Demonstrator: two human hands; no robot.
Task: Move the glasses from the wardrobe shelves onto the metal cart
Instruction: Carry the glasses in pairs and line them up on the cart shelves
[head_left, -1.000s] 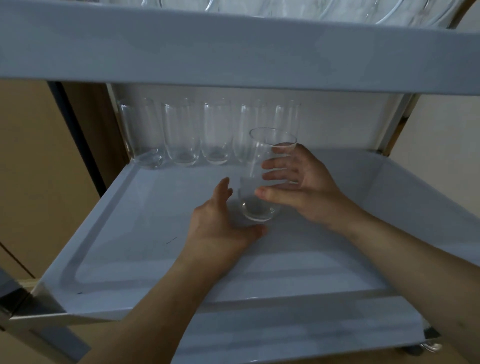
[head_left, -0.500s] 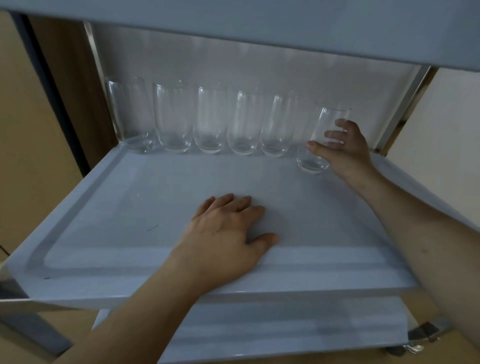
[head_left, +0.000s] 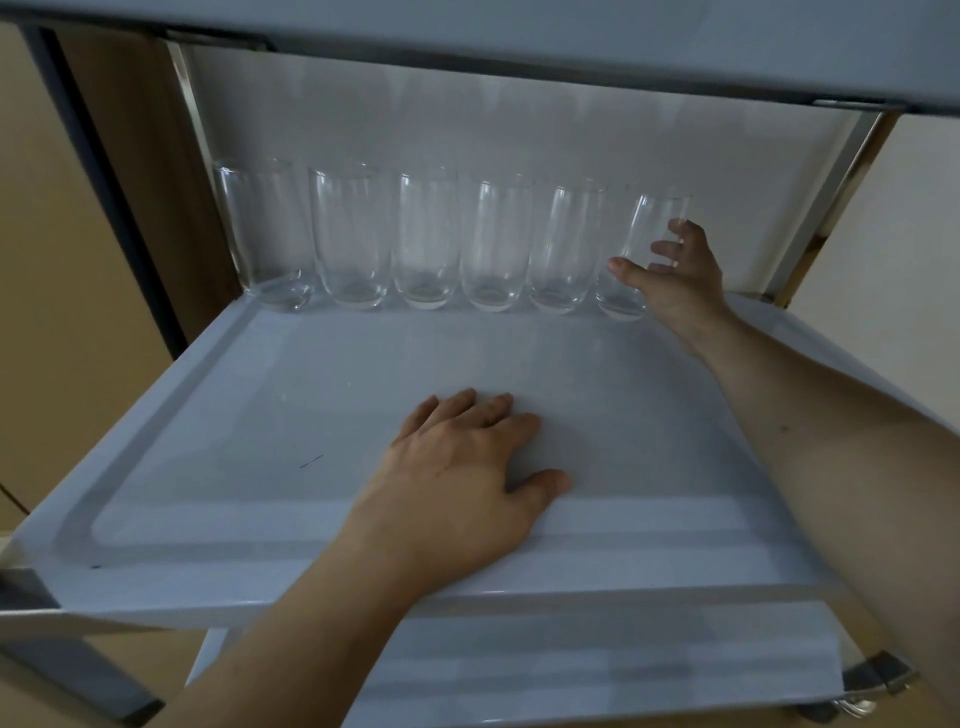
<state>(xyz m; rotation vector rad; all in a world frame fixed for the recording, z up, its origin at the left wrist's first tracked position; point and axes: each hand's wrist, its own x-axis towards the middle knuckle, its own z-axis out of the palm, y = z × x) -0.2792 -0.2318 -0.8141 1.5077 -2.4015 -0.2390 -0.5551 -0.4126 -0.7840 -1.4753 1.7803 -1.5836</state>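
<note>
Your left hand (head_left: 457, 467) lies flat, fingers straight, on the cart shelf (head_left: 260, 415), grasping nothing; fine as a brace. Farther in, your right hand (head_left: 675, 275) has thumb and fingers loosely round the sixth glass (head_left: 644, 249), which stands on the shelf at the row's right end, just beside the fifth glass (head_left: 563, 249) (to the grip's left). Looks set down, so let go by spreading fingers wide, then pull back straight w/o brushing the neighbour. Don't nudge it sideways; the glasses look close enough to clink.
</note>
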